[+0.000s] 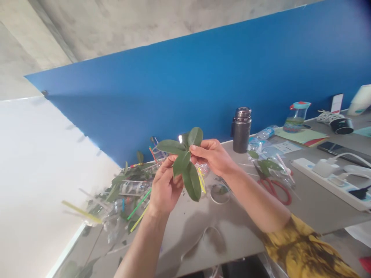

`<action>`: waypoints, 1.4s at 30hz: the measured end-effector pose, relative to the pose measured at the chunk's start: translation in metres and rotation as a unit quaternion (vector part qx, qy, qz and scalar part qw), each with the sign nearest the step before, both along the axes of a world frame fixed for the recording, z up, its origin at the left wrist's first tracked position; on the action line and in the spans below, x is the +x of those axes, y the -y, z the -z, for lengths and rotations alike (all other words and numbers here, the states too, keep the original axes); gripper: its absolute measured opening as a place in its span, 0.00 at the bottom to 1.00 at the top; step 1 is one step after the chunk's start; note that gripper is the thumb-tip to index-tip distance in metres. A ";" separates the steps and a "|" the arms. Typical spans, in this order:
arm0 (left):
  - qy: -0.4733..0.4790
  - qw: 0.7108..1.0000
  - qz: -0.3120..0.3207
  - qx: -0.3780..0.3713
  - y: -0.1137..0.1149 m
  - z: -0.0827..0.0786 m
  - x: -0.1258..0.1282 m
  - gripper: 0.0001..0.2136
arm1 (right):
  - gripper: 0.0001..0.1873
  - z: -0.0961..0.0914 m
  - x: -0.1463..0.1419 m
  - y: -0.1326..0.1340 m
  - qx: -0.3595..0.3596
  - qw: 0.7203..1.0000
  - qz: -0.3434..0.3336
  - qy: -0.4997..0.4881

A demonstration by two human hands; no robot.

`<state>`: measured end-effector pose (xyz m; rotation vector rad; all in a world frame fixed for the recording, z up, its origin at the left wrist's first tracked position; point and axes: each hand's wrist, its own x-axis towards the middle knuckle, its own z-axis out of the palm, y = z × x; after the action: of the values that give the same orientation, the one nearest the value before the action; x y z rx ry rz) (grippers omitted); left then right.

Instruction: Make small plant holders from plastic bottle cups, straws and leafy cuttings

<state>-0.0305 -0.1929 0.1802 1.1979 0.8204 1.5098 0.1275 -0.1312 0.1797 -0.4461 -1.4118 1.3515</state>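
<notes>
fingers of both hands pinch a leafy sprig, my left hand under it and my right hand at its upper side, held up above the table. beyond, a heap of straws and clear plastic lies left; red scissors lie right, then a steel flask, a power strip, and a blue wall.

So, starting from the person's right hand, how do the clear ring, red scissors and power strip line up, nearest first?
From the right hand:
1. Clear ring, on the table below it.
2. Red scissors, farther right.
3. Power strip, farthest right.
</notes>
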 end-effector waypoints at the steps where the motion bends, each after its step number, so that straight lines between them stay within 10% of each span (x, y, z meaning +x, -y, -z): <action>1: 0.005 1.000 0.009 -0.001 0.001 0.001 0.000 0.07 | 0.24 0.001 0.000 -0.001 -0.002 1.000 0.000 -0.001; 11: -0.152 0.974 -0.156 0.059 -0.024 0.062 -0.046 0.25 | 0.21 -0.011 0.039 -0.024 -0.024 0.988 0.139 0.060; 16: -0.265 0.963 -0.036 -0.037 -0.042 0.107 -0.053 0.44 | 0.16 -0.013 0.049 -0.031 -0.052 0.994 0.092 0.022; 21: -0.280 0.957 -0.014 -0.076 -0.052 0.139 -0.033 0.41 | 0.16 -0.006 0.052 -0.033 -0.052 0.996 0.030 0.060; 42: -0.252 0.965 -0.015 -0.066 -0.058 0.154 -0.022 0.32 | 0.12 0.026 0.040 -0.083 -0.164 0.974 0.154 0.026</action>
<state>-0.0521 -0.1348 0.0258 1.4963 1.2578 1.1602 0.1673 -0.0485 0.1535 -0.8863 -1.1059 1.3234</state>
